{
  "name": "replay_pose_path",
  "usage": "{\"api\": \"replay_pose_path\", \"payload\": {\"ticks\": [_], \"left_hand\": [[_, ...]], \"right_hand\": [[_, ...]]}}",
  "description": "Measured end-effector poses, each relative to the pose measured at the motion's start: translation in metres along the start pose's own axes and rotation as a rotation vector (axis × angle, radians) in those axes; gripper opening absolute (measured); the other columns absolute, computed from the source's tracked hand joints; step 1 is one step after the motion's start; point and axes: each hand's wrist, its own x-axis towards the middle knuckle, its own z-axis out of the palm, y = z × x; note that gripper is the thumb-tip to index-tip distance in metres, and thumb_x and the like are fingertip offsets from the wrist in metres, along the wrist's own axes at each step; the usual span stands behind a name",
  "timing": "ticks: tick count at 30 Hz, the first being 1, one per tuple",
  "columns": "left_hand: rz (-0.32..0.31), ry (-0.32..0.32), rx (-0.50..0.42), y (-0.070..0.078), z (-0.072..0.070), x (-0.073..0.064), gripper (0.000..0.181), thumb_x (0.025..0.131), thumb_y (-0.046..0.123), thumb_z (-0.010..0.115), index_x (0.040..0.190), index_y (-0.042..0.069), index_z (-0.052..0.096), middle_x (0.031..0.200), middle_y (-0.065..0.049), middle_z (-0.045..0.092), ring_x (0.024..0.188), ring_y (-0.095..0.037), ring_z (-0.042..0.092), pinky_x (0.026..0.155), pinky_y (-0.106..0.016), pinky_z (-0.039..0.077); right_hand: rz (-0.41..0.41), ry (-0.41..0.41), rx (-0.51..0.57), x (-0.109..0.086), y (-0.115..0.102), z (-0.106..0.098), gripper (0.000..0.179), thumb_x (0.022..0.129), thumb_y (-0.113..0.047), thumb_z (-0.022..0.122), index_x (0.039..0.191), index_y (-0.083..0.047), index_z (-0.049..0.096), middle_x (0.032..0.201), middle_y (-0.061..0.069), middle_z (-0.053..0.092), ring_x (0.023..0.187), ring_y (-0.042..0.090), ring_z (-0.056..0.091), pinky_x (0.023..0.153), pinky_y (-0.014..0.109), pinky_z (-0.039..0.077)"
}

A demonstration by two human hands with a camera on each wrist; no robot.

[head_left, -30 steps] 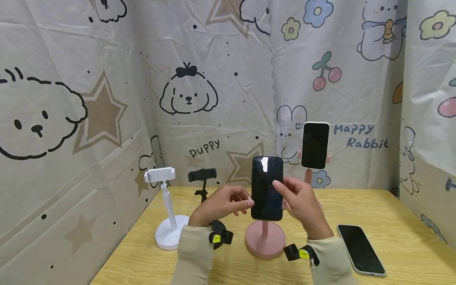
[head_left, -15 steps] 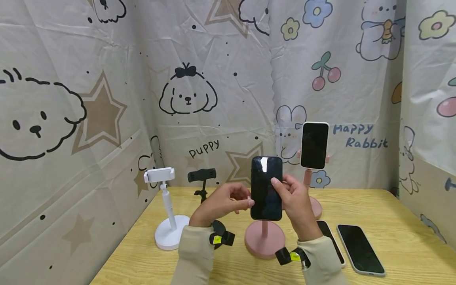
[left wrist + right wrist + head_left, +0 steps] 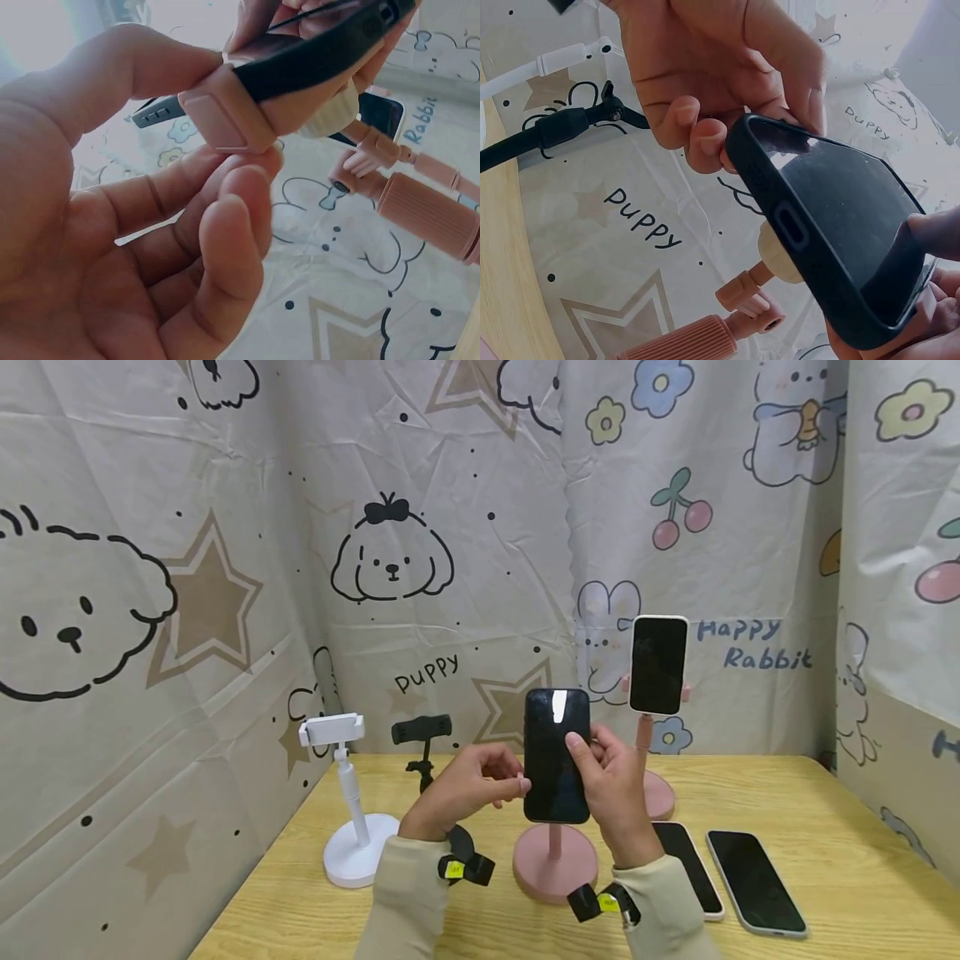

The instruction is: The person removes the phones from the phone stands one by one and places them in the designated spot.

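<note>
A dark-cased smartphone (image 3: 555, 777) stands upright at the clamp of a pink phone stand (image 3: 555, 864). My right hand (image 3: 617, 789) grips its right side, thumb lying on the black screen and fingers behind. At the opposite side, my left hand (image 3: 476, 781) pinches the stand's pink clamp end (image 3: 225, 112) between thumb and fingertips. The left wrist view shows this clamp end against the phone's dark edge (image 3: 315, 56). From the right wrist, the phone (image 3: 832, 217) appears tilted, with the stand's ribbed pink pole (image 3: 682, 341) below it.
Behind to the right, another pink stand (image 3: 656, 797) bears a white-cased phone (image 3: 658, 664). Two phones lie on the table at right, one pale pink-edged (image 3: 693, 872), one grey-edged (image 3: 757, 881). A white stand (image 3: 360, 852) and a black stand (image 3: 422, 728) are at left.
My right hand and wrist have shifted slightly left along the phone, uncovering the pale-edged phone on the table. The left hand keeps its pinch; the upright phone barely moves.
</note>
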Motion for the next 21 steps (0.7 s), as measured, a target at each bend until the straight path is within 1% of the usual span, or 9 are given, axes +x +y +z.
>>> {"api": "replay_pose_path", "payload": {"ticks": [3,7,11,15,21], "left_hand": [[-0.008,0.003,-0.043,-0.0018,0.0013,-0.0006,0.015,0.087,0.016,0.072,0.092,0.006,0.063,0.083,-0.008,0.06,0.075,-0.02,0.057,0.067,-0.033,0.052],[-0.014,-0.015,-0.114,-0.0045,0.0004,-0.0015,0.019,0.086,0.02,0.074,0.093,0.006,0.062,0.084,-0.009,0.06,0.075,-0.02,0.057,0.068,-0.031,0.052],[-0.016,-0.031,-0.171,-0.0054,-0.0012,-0.0004,0.02,0.086,0.018,0.074,0.093,0.004,0.062,0.085,-0.009,0.059,0.074,-0.02,0.056,0.069,-0.03,0.052],[-0.008,-0.032,-0.195,-0.0056,-0.0016,0.0016,0.019,0.085,0.016,0.074,0.091,0.003,0.061,0.083,-0.009,0.059,0.073,-0.019,0.055,0.067,-0.029,0.051],[-0.001,-0.026,-0.2,-0.0044,-0.0025,0.0019,0.018,0.084,0.014,0.075,0.09,0.003,0.062,0.082,-0.009,0.06,0.071,-0.019,0.056,0.066,-0.029,0.052]], "right_hand": [[0.003,0.001,-0.005,-0.0009,0.0007,0.0003,0.026,0.098,-0.019,0.058,0.116,-0.001,0.061,0.088,0.014,0.071,0.08,0.02,0.07,0.073,0.034,0.057],[-0.002,-0.005,0.006,-0.0022,0.0007,-0.0001,0.025,0.098,-0.018,0.057,0.116,-0.001,0.061,0.089,0.016,0.071,0.081,0.021,0.071,0.074,0.035,0.057],[0.0,-0.019,0.01,-0.0018,-0.0003,-0.0007,0.027,0.098,-0.019,0.057,0.118,-0.001,0.06,0.092,0.016,0.071,0.083,0.021,0.071,0.074,0.035,0.057],[0.009,-0.027,0.004,-0.0009,-0.0018,-0.0012,0.029,0.099,-0.021,0.056,0.119,-0.001,0.059,0.093,0.015,0.071,0.083,0.02,0.071,0.074,0.034,0.057],[0.0,-0.039,0.017,0.0003,-0.0026,-0.0021,0.027,0.099,-0.019,0.056,0.117,0.0,0.059,0.09,0.013,0.072,0.082,0.021,0.071,0.074,0.035,0.057]]}}
